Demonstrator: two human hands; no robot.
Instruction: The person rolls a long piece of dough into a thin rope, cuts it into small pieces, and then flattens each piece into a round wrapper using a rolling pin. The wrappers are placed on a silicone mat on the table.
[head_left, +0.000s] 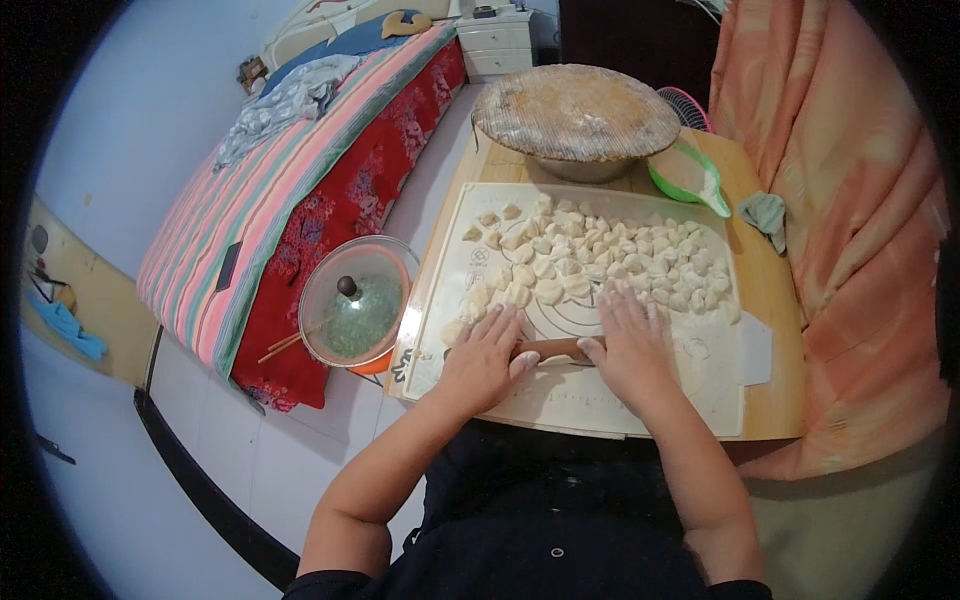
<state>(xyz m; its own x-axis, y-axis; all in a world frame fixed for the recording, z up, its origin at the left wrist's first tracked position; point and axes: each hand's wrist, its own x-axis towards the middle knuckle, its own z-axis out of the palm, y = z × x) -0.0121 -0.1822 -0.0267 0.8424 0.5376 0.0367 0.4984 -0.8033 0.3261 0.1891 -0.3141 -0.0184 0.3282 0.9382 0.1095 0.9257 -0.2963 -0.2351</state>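
Observation:
A brown wooden rolling pin (553, 348) lies crosswise near the front of a pale pastry mat (590, 408). My left hand (484, 358) rests flat over its left end, fingers stretched forward. Over the right end lies my right hand (630, 345), also flat with its fingers extended; both hands look floury. Whatever is directly beneath the pin and my palms is hidden. Just beyond my fingertips, many small floured dough pieces (660, 262) spread across the mat. Some flattened ones (548, 291) lie close to my hands, and printed circles show on the mat between them.
A round woven tray (578, 112) sits on a bowl at the table's back. Beside it are a green scoop-shaped container (690, 175) and a cloth (765, 217). Left of the table stands a glass-lidded pot (362, 318) with green contents, chopsticks (290, 345) beside it. An orange curtain (850, 250) hangs right.

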